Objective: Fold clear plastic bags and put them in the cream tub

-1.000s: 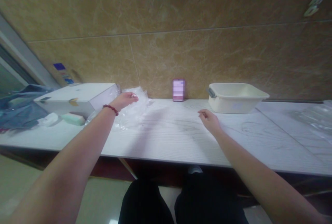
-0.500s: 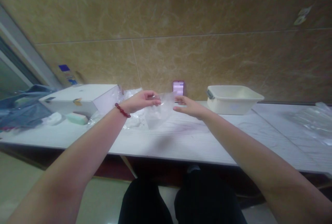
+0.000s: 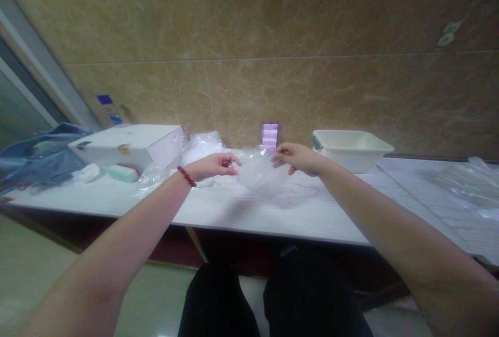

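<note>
A clear plastic bag (image 3: 256, 173) hangs between my hands just above the white tabletop. My left hand (image 3: 216, 166), with a red bead bracelet at the wrist, has its thumb and fingers closed at the bag's left edge. On the other side, my right hand (image 3: 298, 157) pinches the upper right edge. The bag looks thin and see-through; I cannot make out anything inside it. Right behind it, a lit phone (image 3: 270, 135) leans upright against the wall.
A cream plastic bin (image 3: 353, 151) stands at the right by the wall. Farther right lie clear plastic bags (image 3: 473, 183). At the left are a white box (image 3: 128, 142), a pale green block (image 3: 122, 172), crumpled clear plastic (image 3: 205, 144) and a blue bag (image 3: 42, 157).
My right hand has closed on the bag, where its fingers were apart before. The bag has shifted right and spread between both hands. My left hand is slightly lower.
</note>
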Available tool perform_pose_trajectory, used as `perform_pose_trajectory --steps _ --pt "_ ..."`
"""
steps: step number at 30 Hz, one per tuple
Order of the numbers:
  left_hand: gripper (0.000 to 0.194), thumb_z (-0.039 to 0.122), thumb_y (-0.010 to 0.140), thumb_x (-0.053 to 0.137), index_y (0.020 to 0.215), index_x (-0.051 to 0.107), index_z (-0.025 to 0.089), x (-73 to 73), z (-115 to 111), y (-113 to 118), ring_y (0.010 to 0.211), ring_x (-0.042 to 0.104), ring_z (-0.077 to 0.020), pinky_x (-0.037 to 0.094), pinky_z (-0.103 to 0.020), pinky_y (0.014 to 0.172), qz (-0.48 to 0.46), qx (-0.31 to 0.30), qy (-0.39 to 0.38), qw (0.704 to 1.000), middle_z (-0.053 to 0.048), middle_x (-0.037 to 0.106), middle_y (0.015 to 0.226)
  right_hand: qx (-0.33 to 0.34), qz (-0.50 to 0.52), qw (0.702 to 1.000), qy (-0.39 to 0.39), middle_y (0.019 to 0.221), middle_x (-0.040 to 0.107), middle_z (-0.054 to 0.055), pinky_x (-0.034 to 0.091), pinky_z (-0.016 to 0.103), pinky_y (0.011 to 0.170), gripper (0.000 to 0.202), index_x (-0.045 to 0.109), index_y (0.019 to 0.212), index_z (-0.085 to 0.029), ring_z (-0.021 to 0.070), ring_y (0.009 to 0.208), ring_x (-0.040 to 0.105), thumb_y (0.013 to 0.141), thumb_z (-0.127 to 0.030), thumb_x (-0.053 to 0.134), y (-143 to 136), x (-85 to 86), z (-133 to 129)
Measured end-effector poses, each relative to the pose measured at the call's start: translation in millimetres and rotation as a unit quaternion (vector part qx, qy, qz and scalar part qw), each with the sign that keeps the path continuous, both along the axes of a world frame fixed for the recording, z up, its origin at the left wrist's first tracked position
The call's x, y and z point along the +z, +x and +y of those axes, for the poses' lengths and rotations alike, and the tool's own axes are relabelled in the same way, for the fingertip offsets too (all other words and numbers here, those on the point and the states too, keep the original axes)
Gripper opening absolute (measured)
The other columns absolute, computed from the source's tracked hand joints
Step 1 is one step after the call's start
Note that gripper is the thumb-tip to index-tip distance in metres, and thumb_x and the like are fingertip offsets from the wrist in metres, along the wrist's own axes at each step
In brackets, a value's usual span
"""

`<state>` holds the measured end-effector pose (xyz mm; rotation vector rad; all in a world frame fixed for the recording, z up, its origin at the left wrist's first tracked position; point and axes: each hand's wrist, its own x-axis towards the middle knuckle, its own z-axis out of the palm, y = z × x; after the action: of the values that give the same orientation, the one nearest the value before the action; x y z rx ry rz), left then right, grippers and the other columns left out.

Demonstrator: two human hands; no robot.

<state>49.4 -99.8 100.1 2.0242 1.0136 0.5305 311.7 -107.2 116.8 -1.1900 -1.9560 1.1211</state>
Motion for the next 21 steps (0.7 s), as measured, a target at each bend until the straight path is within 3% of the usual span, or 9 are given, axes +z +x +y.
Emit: perform_pose_trajectory --steps 7,13,16,18,21 --pt "0.026 0.040 0.063 0.057 0.072 0.055 0.016 -6.7 -4.7 -4.4 0.056 0.044 -0.0086 0.033 -0.019 0.051 0.107 -0.056 -0.015 0.993 0.002 0.049 0.061 -0.046 -0.058 0.994 0.078 0.056 0.057 0.002 0.046 0.019 0.040 0.018 0.051 0.074 -0.017 0.0119 0.055 0.058 0.073 -0.035 0.051 1.7 9.8 -5.8" --pt "0.028 0.042 0.062 0.055 0.075 0.059 0.019 -15.4 -1.3 -13.6 0.061 0.050 -0.0122 0.037 -0.021 0.055 0.255 -0.075 -0.036 0.963 0.001 0.057 0.065 -0.083 -0.152 0.972 0.158 0.058 0.058 0.001 0.040 0.015 0.038 0.020 0.055 0.069 -0.017 0.0065 0.044 0.051 0.075 -0.035 0.048 8.6 10.6 -7.1" --pt "0.043 0.047 0.058 0.057 0.091 0.058 0.019 -10.5 -0.4 -10.7 0.080 0.054 -0.0184 0.039 -0.025 0.068 0.291 -0.032 0.024 0.956 -0.004 0.060 0.089 -0.071 -0.202 0.953 0.213 0.061 0.059 0.000 0.037 0.015 0.038 0.022 0.058 0.069 -0.018 0.0055 0.043 0.050 0.076 -0.034 0.045 10.4 9.4 -4.9" --pt "0.063 0.048 0.057 0.058 0.111 0.047 0.019 -1.8 -2.7 -0.2 0.097 0.049 -0.0216 0.036 -0.027 0.078 0.257 -0.002 0.074 0.964 -0.009 0.053 0.110 -0.056 -0.232 0.940 0.243 0.060 0.059 -0.001 0.035 0.016 0.039 0.022 0.060 0.070 -0.019 0.0052 0.041 0.048 0.076 -0.033 0.044 7.4 10.3 -6.0" --pt "0.076 0.045 0.061 0.056 0.127 0.026 0.020 14.5 -8.1 26.5 0.112 0.038 -0.0210 0.030 -0.029 0.088 0.167 -0.041 0.112 0.979 -0.010 0.040 0.125 -0.026 -0.248 0.934 0.256 0.057 0.058 -0.002 0.034 0.016 0.040 0.020 0.061 0.071 -0.019 0.0049 0.040 0.048 0.075 -0.030 0.045 -2.6 15.9 -14.0"
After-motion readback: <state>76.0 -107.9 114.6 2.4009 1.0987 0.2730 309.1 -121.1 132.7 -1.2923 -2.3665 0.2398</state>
